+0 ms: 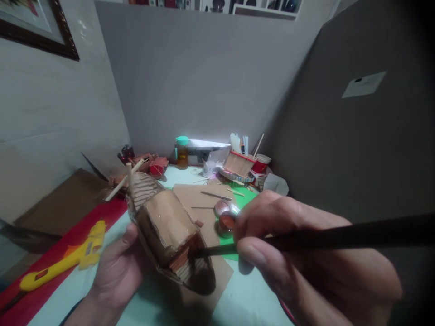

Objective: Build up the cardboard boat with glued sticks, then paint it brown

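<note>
A cardboard model boat (170, 216) with a corrugated deck and a boxy cabin rests in my left hand (117, 267), whose thumb presses its side. Between the thumb and fingers of my right hand (288, 249) is a dark-handled paintbrush (326, 234). The brush tip touches the deck just behind the cabin, where part of the surface is reddish brown. Just beyond my right fingers stands a small open jar of reddish-brown paint (226, 224), with a round lid (222, 208) beside it. The left fingers under the hull are hidden.
A yellow glue gun (64, 260) lies at left on red material. Thin sticks (215, 195) lie on brown cardboard (190, 192) and a green sheet. Behind are a green-lidded jar (182, 154), a wooden box (239, 164), a red-and-white cup (261, 164) and reddish model pieces (158, 166).
</note>
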### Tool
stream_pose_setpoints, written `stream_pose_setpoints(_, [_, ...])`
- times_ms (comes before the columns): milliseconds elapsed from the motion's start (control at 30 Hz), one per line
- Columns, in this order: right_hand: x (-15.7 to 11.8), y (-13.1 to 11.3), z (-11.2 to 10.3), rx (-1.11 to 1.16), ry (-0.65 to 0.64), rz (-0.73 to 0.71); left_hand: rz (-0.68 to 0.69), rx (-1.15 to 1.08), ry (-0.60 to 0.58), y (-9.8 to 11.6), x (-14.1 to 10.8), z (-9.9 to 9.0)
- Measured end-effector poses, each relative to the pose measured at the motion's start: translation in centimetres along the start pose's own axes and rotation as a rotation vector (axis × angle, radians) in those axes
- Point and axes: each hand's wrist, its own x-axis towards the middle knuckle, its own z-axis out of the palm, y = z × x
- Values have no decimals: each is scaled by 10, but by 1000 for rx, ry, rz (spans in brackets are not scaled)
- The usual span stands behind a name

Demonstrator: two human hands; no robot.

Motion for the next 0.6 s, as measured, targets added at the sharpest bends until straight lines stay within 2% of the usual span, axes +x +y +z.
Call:
stream_pose_setpoints(167, [-1,-7,-4,17,-10,15,14,-6,11,4,-2,-5])
stream_pose_setpoints(300, [-1,-8,-5,-6,88,-80,14,0,26,8,-6,-12])
stream_pose_setpoints(467, [0,5,5,-25,132,-59,10,4,56,12,-11,-17])
stream_pose_setpoints(600, [4,15,10,29,83,-129,8,17,84,12,-13,-20])
